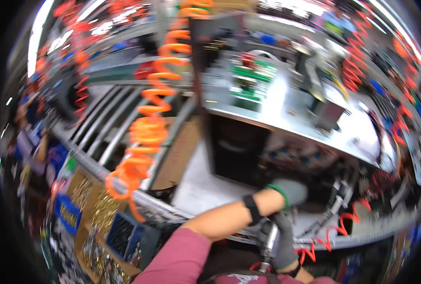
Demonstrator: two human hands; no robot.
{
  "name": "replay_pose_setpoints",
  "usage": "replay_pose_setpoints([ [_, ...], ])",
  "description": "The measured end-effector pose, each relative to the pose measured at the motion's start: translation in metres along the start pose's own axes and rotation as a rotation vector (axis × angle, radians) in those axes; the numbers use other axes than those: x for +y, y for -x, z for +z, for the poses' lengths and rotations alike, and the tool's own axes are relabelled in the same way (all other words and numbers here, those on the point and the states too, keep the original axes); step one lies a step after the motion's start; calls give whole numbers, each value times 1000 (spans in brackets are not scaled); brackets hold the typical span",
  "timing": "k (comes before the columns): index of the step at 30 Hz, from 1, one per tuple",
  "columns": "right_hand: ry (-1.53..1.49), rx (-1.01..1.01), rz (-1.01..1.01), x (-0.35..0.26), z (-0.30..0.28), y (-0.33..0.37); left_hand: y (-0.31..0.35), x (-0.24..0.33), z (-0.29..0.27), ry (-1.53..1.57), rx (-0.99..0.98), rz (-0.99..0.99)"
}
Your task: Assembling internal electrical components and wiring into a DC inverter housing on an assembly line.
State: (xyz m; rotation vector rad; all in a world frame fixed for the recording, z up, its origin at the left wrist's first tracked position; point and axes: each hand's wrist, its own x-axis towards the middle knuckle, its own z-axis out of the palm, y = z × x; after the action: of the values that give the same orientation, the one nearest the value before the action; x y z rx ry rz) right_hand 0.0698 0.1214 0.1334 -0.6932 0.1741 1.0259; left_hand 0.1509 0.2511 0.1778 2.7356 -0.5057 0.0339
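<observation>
Green board (254, 78) at one o'clock seems fitted; the metal case (279, 106) is still open-sided. Left hand (292, 193), four o'clock: can't tell grip. Right hand (284, 241), five o'clock, clasps a power tool (270, 240).

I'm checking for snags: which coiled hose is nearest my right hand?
The thin red coil at lower right, beside your right hand; the thick orange coil hangs farther left, and the other red coils are higher up, in the background.

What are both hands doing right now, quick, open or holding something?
Left hand: gloved and blurred, so open or closed cannot be told.
Right hand: closed around a silver handheld tool.
</observation>
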Motion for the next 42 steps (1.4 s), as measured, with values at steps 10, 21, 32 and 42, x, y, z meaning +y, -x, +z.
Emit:
replay_pose_setpoints([
  [10,160,136,-3,-8,15,8,-4,1,21,4,186,46],
  [21,240,97,20,-8,12,3,-9,1,20,-192,245,-149],
  [32,233,47,-30,0,1,-9,-10,-1,16,-86,196,-191],
  [42,210,86,-121,0,2,-8,-12,12,7,-97,168,-148],
])
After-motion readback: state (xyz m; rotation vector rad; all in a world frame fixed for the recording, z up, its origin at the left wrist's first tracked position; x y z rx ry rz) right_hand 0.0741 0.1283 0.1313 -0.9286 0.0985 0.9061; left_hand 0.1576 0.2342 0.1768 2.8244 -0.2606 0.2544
